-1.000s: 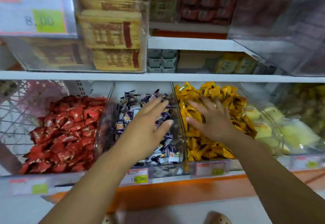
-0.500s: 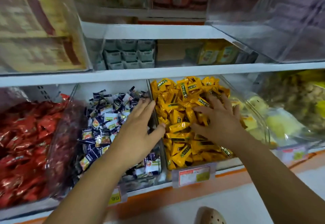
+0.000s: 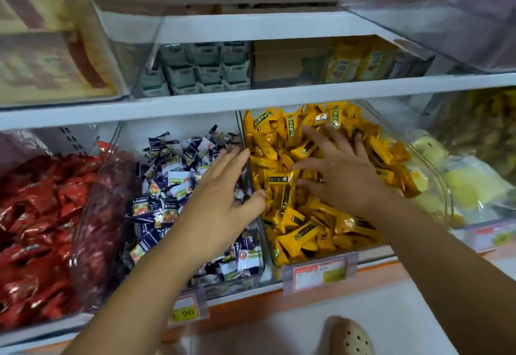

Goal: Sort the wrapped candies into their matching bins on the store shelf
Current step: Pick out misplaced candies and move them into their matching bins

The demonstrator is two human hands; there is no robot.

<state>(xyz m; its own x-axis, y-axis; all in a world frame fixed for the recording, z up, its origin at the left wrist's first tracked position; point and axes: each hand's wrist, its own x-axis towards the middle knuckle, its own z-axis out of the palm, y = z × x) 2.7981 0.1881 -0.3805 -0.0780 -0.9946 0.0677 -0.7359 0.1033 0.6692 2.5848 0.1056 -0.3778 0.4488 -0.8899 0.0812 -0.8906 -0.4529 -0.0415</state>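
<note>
Your left hand (image 3: 220, 201) lies flat and empty on the blue-and-white wrapped candies (image 3: 173, 179); your right hand (image 3: 337, 176) presses, fingers spread, grasping nothing, on the yellow wrapped candies (image 3: 301, 232) in the neighbouring clear plastic bin (image 3: 435, 187).

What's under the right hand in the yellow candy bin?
The right hand lies spread, palm down, on yellow-wrapped candies heaped in the clear bin. Whatever is under the palm is hidden.

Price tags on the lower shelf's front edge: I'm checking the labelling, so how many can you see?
3. One yellow tag below the blue-and-white candy bin, one below the yellow candy bin, and one at the far right, cut off by the frame. Others further left may be hidden.
</note>
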